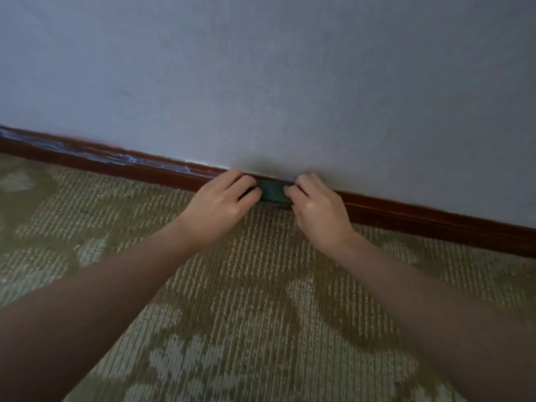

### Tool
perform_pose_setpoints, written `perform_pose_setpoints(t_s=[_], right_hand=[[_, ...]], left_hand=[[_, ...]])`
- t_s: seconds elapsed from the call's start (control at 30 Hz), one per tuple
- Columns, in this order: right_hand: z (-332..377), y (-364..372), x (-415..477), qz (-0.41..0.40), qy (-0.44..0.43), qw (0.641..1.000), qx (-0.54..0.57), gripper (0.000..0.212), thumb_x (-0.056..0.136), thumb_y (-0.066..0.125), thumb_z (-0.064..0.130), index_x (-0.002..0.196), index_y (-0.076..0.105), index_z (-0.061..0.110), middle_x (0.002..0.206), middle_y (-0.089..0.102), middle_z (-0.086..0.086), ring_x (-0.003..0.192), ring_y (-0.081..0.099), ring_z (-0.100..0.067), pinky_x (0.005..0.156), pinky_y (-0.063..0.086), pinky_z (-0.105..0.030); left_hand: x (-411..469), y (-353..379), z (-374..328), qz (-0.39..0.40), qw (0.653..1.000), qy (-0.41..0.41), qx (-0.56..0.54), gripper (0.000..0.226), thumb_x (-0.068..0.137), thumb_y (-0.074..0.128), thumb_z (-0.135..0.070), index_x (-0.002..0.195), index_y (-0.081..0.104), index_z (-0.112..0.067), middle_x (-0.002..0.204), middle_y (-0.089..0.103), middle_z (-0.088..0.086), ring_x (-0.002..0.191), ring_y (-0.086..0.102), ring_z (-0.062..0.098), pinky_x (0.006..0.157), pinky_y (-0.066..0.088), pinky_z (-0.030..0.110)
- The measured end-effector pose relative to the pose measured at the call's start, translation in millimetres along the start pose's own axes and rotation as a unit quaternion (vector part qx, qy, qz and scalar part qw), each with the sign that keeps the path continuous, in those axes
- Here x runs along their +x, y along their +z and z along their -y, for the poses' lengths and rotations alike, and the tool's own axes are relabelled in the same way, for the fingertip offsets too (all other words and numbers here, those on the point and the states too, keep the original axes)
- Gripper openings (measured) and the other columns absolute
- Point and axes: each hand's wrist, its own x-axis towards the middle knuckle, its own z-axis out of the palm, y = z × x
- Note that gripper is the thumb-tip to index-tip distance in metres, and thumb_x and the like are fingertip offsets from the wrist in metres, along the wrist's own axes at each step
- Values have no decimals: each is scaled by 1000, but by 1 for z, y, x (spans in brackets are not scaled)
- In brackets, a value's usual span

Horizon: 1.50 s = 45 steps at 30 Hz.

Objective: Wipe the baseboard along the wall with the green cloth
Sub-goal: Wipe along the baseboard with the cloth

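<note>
Head view: left hand (224, 198) and right hand (316, 207) pinch the ends of the green cloth (274, 192) against the dark wooden baseboard (406, 211); soft, light and limp, it is best held at both ends.

Both ends of the cloth (274, 193) hide under the left hand (223, 203) and the right hand (317, 210), whose fingertips curl out of sight, the baseboard (406, 216) behind them is covered, blurry far left, and the arms (87, 300) are cut off by the picture's bottom corners.
</note>
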Motion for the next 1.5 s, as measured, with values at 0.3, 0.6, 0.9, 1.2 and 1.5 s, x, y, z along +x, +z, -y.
perform_pose_setpoints(t_s=[0.3,0.6,0.9,1.2,1.5], right_hand=[[11,28,1,-75,46,993,-84,24,60,70,-20,79,67,-6,70,60,-17,64,58,-28,56,35,-29],[16,25,5,-45,-5,996,-81,29,72,42,-7,86,68,-8,76,63,-18,70,60,-30,52,46,-33],[31,38,15,-47,10,997,-68,30,73,42,-8,89,67,-8,81,65,-19,71,61,-31,55,46,-34],[12,27,-2,-30,41,995,-87,36,60,63,-22,94,66,-10,86,65,-22,74,61,-33,55,49,-34],[15,32,-4,49,111,992,-33,28,63,64,-18,88,61,-7,84,54,-21,67,48,-28,47,32,-27]], left_hand=[[-2,26,30,-31,994,105,13,13,82,55,7,80,68,8,78,65,20,68,62,31,61,50,36],[-12,32,29,-47,998,45,7,11,84,56,10,81,67,9,78,65,21,64,58,32,56,49,37],[-28,27,50,-40,997,69,5,16,87,52,9,85,67,12,82,66,22,63,57,31,58,49,36],[-14,43,26,-72,996,44,-26,16,86,52,11,83,67,10,81,65,21,64,58,31,58,49,38],[-12,41,29,-80,992,94,7,21,83,50,10,72,65,3,71,60,17,62,56,28,56,45,35]])
